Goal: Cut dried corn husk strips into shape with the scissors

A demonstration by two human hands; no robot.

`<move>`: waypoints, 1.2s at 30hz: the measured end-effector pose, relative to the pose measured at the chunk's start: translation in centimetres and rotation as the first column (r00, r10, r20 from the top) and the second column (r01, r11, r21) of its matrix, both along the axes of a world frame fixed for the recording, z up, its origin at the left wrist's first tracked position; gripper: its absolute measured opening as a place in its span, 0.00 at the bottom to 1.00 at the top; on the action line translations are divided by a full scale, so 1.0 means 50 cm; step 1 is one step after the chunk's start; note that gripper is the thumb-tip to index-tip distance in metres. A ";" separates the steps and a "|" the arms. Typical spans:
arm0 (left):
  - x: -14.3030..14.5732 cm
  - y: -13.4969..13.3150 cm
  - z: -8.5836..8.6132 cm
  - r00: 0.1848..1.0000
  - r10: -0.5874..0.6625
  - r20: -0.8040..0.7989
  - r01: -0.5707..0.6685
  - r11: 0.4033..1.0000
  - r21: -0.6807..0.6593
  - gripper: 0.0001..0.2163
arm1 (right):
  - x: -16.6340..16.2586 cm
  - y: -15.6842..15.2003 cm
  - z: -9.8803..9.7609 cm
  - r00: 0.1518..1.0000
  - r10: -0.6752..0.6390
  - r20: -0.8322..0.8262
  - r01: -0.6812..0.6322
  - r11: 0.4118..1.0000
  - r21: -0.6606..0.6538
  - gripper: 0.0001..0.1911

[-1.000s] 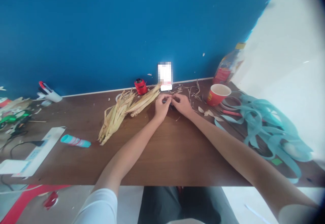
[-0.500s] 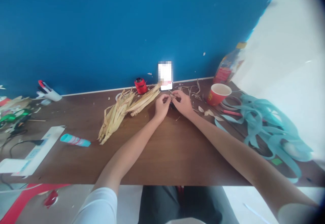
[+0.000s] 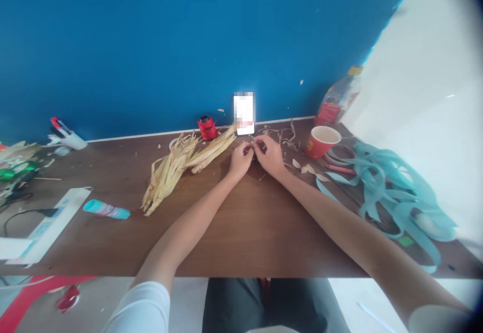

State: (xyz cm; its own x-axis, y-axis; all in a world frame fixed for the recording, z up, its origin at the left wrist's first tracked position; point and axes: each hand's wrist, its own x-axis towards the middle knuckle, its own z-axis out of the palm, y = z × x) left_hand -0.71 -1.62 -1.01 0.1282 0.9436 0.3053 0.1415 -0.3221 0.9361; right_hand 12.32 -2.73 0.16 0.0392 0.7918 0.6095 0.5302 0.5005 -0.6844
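My left hand (image 3: 240, 161) and my right hand (image 3: 269, 155) meet at the far middle of the brown table (image 3: 234, 222), fingertips pinched together on a small thing I cannot make out, with something dark under them. A pile of dried yellow corn husks (image 3: 181, 164) lies just left of my left hand. A phone (image 3: 243, 112) leans against the blue wall right behind my hands, and a red spool (image 3: 206, 128) stands to its left.
A red paper cup (image 3: 320, 141) and a plastic bottle (image 3: 336, 99) stand at the right, with a tangle of teal paper strips (image 3: 392, 192) beyond. A teal tube (image 3: 106, 209), a white power strip (image 3: 45, 227) and craft clutter lie at the left.
Both hands stay pinched together at the same spot, with only small finger movements. The view has shifted slightly.
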 end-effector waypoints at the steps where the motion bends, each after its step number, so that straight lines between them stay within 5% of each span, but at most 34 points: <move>1: 0.000 0.001 0.000 1.000 -0.003 0.004 0.003 1.000 0.002 0.08 | 0.000 0.000 0.002 1.000 0.003 -0.013 -0.003 1.000 -0.007 0.10; 8: 0.002 0.003 0.004 0.995 0.065 0.082 -0.058 0.994 -0.087 0.07 | 0.003 -0.002 0.011 0.995 -0.012 -0.101 0.008 0.999 -0.037 0.12; 18: 0.004 -0.001 0.006 0.996 0.012 0.091 -0.002 0.994 -0.107 0.08 | 0.002 0.003 0.006 0.998 0.050 -0.047 -0.048 0.998 0.051 0.07; 24: 0.008 -0.003 0.015 0.994 -0.003 0.111 0.016 0.993 -0.118 0.06 | 0.006 0.002 0.005 0.984 0.075 -0.161 -0.067 0.996 0.052 0.07; 36: -0.005 -0.002 0.007 0.998 0.069 -0.001 -0.069 0.998 -0.012 0.10 | 0.004 0.004 0.005 0.982 0.081 -0.171 -0.077 0.997 0.028 0.05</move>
